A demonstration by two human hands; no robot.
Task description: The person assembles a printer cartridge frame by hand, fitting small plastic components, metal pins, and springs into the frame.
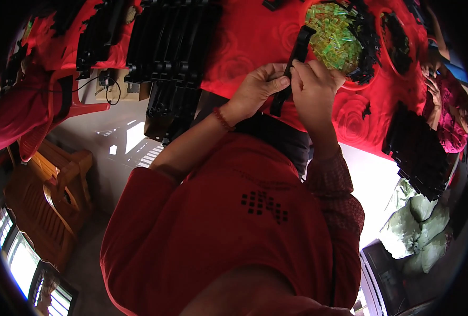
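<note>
Both hands were closed around a long black plastic strip [293,66] held at the edge of the red tablecloth [255,37]: the left hand [257,87] pinched its middle with thumb and fingers, and the right hand [313,87] gripped it just beside. A bowl of little green pieces [333,37] sat right behind the strip, with a stack of black parts [171,42] off to the left.

Black strip [292,68], red rose-patterned tablecloth [255,37], green-yellow pieces [333,37] (translucent), red beaded bracelet [222,119].
</note>
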